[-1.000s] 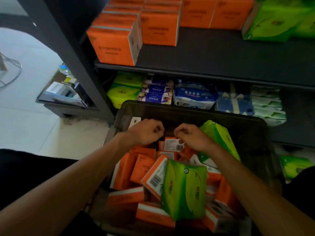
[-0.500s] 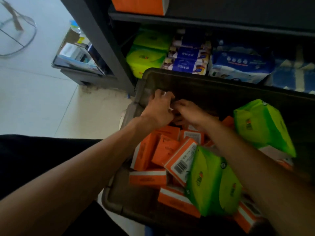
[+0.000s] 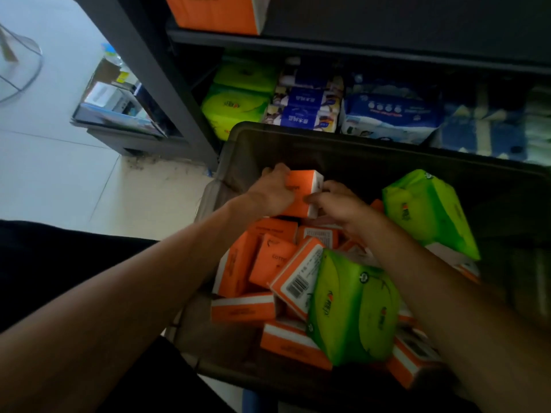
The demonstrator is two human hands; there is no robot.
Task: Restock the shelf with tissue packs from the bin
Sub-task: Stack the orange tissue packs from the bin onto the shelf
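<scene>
Two bare hands reach into a dark bin [image 3: 372,144] heaped with tissue packs. The left hand [image 3: 272,193] and right hand [image 3: 338,205] each have their grip clamped on one orange pack [image 3: 301,193], raised at the bin's far left. The shelf [image 3: 357,44] stands just beyond.

Tissue packs [image 3: 269,262] lie in the bin [image 3: 372,150] before the shelf [image 3: 343,44].

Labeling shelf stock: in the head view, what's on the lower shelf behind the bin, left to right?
green tissue packs → dark-blue-labelled packs → blue-and-white pack → blue patterned pack → pale packs, cut by the frame edge.
</scene>
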